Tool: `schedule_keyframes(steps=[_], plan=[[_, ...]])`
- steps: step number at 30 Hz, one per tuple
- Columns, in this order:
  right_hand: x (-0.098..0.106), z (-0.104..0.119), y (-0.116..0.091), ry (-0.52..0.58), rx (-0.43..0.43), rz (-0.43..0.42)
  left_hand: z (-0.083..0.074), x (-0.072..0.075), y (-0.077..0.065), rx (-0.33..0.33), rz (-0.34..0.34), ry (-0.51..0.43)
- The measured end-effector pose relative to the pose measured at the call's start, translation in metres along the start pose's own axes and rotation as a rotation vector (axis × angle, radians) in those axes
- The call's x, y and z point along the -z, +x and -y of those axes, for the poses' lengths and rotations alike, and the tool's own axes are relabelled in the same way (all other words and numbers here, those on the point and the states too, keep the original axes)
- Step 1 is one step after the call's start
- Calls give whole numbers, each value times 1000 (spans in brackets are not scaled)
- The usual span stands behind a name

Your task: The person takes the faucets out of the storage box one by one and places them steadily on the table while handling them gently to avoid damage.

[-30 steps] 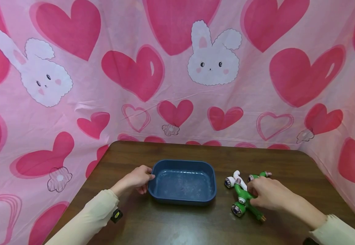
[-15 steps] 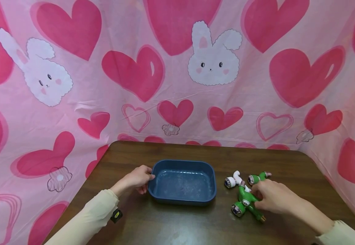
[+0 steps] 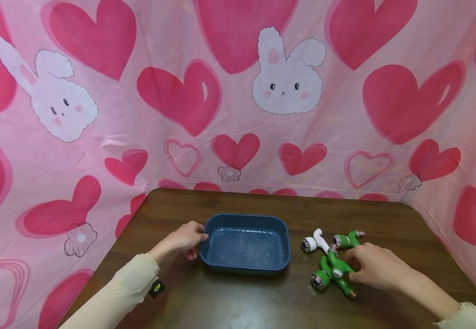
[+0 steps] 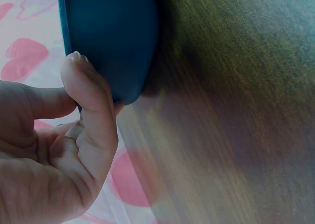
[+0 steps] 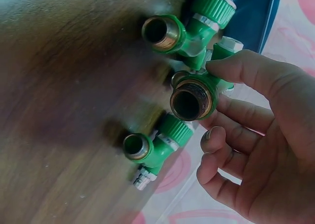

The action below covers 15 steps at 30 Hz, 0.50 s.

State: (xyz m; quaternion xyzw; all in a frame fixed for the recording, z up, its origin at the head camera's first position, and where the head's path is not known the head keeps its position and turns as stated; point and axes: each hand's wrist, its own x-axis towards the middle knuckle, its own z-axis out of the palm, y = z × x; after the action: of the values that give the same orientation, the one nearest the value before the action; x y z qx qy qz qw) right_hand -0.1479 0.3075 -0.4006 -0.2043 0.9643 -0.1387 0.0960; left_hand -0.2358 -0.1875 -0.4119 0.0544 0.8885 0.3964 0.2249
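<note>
My left hand (image 3: 184, 240) pinches the left rim of an empty dark blue tray (image 3: 244, 249); in the left wrist view the thumb and a bent finger meet at its edge. With thumb and fingers, my right hand (image 3: 382, 267) holds a green pipe valve (image 5: 194, 98) by its body, its threaded brass mouth facing the camera in the right wrist view. In the head view this valve overlaps another green valve (image 3: 320, 278) with a ribbed knob. Behind them lie a white valve (image 3: 315, 241) and a further green valve (image 3: 346, 239), partly covered by the right hand.
The wooden table (image 3: 238, 301) carries the tray in the middle and the valves to its right. A pink cloth (image 3: 238, 114) with hearts and rabbits hangs behind the table and along both sides.
My right hand has shifted right with the green valve, which has turned away from the white valve and uncovered more of it. The left hand and tray stay in place.
</note>
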Motion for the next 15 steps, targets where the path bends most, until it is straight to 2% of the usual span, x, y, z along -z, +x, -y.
schedule_keyframes(steps=[8, 15], plan=[[-3, -7, -9, -9, -33, -21, 1, 0, 1, -6, -2, 2], [-6, -15, -14, 4, -74, -2, 1, 0, 1, -5, 2, 1]])
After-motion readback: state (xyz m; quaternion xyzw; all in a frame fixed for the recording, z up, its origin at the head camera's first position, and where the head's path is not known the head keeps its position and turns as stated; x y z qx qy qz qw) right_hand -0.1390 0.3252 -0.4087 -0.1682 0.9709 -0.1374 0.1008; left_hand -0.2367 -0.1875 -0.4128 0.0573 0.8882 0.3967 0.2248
